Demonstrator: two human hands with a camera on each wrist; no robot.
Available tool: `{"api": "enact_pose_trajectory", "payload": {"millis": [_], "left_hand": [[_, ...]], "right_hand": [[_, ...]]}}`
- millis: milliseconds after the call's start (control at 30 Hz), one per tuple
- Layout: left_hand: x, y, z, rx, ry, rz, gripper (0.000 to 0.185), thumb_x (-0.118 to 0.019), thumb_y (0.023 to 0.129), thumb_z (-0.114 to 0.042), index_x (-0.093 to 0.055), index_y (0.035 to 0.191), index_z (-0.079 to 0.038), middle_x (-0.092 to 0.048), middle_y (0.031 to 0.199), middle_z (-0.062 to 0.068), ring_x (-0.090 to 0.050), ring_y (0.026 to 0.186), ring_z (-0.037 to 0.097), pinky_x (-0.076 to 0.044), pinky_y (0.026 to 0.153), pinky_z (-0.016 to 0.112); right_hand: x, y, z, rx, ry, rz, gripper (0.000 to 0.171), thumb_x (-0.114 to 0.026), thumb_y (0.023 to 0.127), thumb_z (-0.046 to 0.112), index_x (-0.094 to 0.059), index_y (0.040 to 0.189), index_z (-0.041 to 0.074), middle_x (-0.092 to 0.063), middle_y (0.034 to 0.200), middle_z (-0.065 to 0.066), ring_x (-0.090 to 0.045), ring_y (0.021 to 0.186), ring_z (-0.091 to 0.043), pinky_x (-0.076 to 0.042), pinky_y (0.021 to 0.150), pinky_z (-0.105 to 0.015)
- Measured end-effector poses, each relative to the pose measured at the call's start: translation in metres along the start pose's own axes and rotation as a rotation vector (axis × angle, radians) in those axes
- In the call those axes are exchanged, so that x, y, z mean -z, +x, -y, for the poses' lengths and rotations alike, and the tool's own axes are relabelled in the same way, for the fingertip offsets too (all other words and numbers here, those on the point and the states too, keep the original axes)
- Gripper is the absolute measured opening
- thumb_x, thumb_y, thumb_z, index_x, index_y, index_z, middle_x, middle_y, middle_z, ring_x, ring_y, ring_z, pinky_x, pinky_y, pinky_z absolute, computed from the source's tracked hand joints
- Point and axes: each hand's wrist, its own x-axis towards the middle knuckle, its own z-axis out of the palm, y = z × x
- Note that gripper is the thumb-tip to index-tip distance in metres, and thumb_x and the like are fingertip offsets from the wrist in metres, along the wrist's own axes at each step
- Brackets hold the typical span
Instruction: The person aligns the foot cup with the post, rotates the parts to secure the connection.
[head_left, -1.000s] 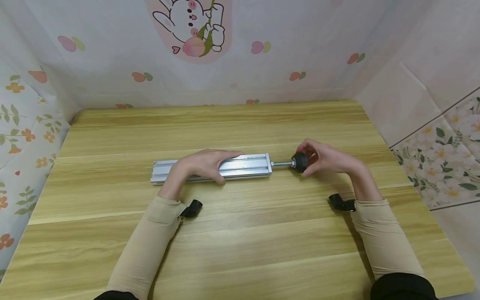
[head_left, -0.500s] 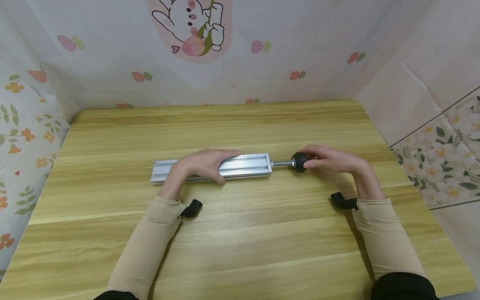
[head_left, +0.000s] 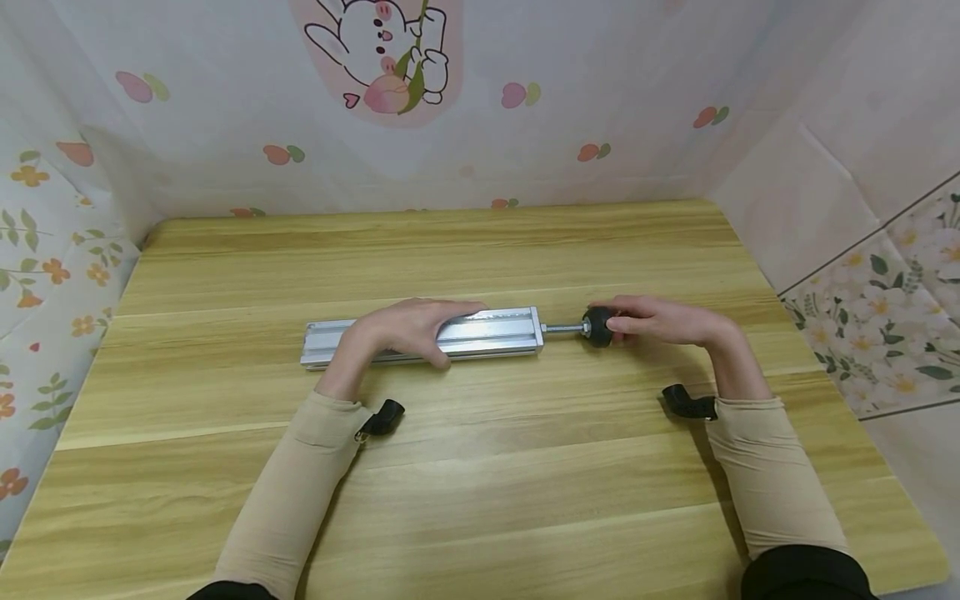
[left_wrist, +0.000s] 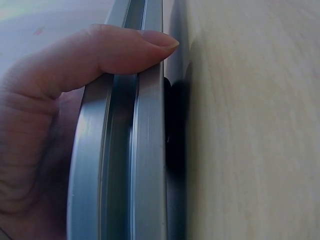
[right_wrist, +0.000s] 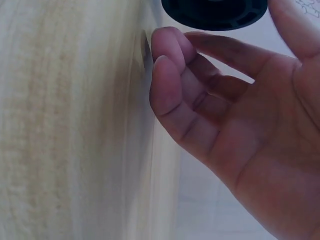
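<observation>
my left hand (head_left: 408, 329) clamped over the aluminium rail (head_left: 495, 331) on the wooden table (head_left: 480, 467), right hand (head_left: 660, 321) pinching the black knob (head_left: 596, 326) on its threaded rod (head_left: 562, 328)

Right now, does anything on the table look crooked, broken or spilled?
Nothing stands out. The rail lies flat on the table, the left hand holding it. The right hand grips the black knob on a straight screw at its end.
</observation>
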Motion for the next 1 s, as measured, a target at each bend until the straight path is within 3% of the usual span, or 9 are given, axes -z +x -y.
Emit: {"api": "enact_pose_trajectory", "payload": {"millis": [100,233,333,700,1000], "left_hand": [[0.000,0.000,0.000,-0.005,0.004,0.001,0.103,-0.072,0.071,-0.019,-0.029,0.163,-0.032,-0.049,0.156,-0.003,-0.051,0.112,0.021,-0.044,0.098,0.039],[0.000,0.000,0.001,-0.004,0.008,-0.002,0.103,-0.072,0.071,-0.020,-0.029,0.163,-0.033,-0.050,0.155,-0.003,-0.052,0.111,0.021,-0.045,0.097,0.039],[0.000,0.000,0.001,-0.001,0.006,-0.003,0.103,-0.072,0.070,-0.020,-0.030,0.163,-0.033,-0.051,0.155,-0.003,-0.052,0.112,0.020,-0.045,0.099,0.040],[0.000,0.001,0.001,-0.008,-0.003,-0.001,0.103,-0.073,0.070,-0.019,-0.029,0.163,-0.032,-0.050,0.156,-0.002,-0.052,0.114,0.020,-0.045,0.100,0.041],[0.000,0.001,0.001,-0.003,-0.012,0.005,0.102,-0.071,0.071,-0.018,-0.029,0.163,-0.033,-0.050,0.156,-0.003,-0.051,0.112,0.021,-0.044,0.098,0.039]], "right_hand": [[-0.002,0.001,0.001,0.013,0.027,-0.025,0.066,-0.068,0.099,0.022,-0.039,0.156,0.007,-0.051,0.145,-0.016,-0.058,0.119,-0.027,-0.050,0.097,-0.029],[-0.007,0.007,0.006,0.045,0.040,-0.075,0.076,-0.086,0.082,0.014,-0.043,0.145,0.004,-0.048,0.142,-0.018,-0.058,0.111,-0.027,-0.053,0.092,-0.031],[-0.011,0.011,0.011,0.055,0.002,-0.104,0.075,-0.089,0.077,0.012,-0.046,0.138,0.003,-0.050,0.139,-0.018,-0.058,0.104,-0.026,-0.055,0.087,-0.032],[-0.012,0.010,0.012,0.064,-0.012,-0.149,0.076,-0.091,0.075,0.012,-0.047,0.137,0.004,-0.056,0.132,-0.015,-0.059,0.105,-0.024,-0.056,0.088,-0.035],[-0.007,0.007,0.007,0.002,0.010,-0.152,0.066,-0.088,0.080,0.019,-0.051,0.132,0.004,-0.068,0.120,-0.016,-0.067,0.105,-0.025,-0.054,0.088,-0.027]]}}
